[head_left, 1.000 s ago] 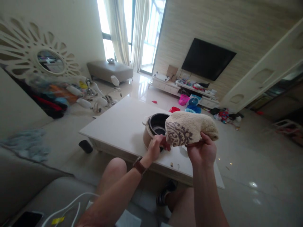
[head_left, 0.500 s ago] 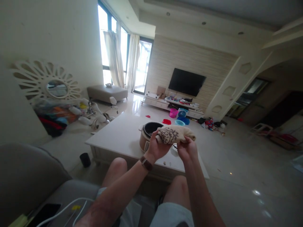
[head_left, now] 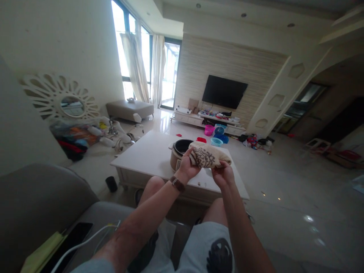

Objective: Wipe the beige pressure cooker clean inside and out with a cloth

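Observation:
A folded cream cloth (head_left: pixel 209 155) with a dark brown scroll pattern, towel-like, is held up in front of me above the white table. My left hand (head_left: pixel 190 167) grips its left end, thumb on the near side. At the lower right edge, the fingers of my right hand (head_left: pixel 224 174) are closed on the fabric. Just behind and left of the cloth stands a rice cooker (head_left: pixel 175 155) with its lid off or raised out of sight; its dark inner pot shows, and the cloth and my left hand cover part of it.
The white table (head_left: pixel 145 155) spans the space before my knees, with small bits near its front edge. Red and light-blue baskets (head_left: pixel 216 141) are beyond it. A black bin (head_left: pixel 111 184) stands on the floor at left. A phone (head_left: pixel 75 237) and white cable lie on the sofa.
My view has shifted slightly. The cloth looks flatter and wider from top to bottom, and its patterned face has turned more toward me. Both hands keep hold of it.

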{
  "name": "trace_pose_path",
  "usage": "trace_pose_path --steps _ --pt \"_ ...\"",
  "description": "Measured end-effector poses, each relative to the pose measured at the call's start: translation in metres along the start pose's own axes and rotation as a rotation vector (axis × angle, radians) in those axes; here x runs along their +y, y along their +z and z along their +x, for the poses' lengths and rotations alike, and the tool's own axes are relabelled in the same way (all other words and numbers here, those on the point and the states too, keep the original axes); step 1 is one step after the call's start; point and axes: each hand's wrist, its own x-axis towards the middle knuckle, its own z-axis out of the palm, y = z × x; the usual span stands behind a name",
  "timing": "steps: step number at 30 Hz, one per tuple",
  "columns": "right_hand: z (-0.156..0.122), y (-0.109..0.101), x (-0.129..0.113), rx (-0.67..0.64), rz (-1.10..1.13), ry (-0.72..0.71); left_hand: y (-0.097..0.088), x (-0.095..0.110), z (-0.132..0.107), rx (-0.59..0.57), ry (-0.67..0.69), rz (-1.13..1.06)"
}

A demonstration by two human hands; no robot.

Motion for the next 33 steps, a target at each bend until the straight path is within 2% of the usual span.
trace_pose_path --steps 3,5,9,13,18,22,25,29,33 --pt "0.003 -0.003 0.009 0.023 -0.018 -0.007 -0.018 0.002 0.005 -0.053 -0.026 0.030" --pt "0.008 -0.003 0.019 0.049 -0.047 -0.022 -0.035 0.004 0.009 -0.047 -0.038 0.037" --pt "0.025 -0.003 0.046 0.081 -0.129 -0.038 -0.063 0.016 0.016 0.044 -0.081 0.018" --pt "0.039 0.000 0.071 0.075 -0.210 0.016 -0.077 0.037 0.019 0.137 -0.046 -0.012" --pt "0.049 -0.007 0.082 0.014 -0.322 0.036 -0.088 0.060 0.024 0.122 0.036 -0.053" --pt "0.063 -0.028 0.078 0.103 -0.383 0.015 -0.088 0.078 0.031 0.127 0.055 -0.072" --pt "0.078 -0.046 0.075 0.180 -0.399 -0.008 -0.085 0.093 0.038 0.169 0.124 -0.065" --pt "0.108 -0.073 0.078 0.262 -0.396 -0.025 -0.084 0.106 0.060 0.261 0.290 0.010" --pt "0.151 -0.093 0.090 0.299 -0.385 -0.068 -0.087 0.113 0.099 0.363 0.536 0.187"
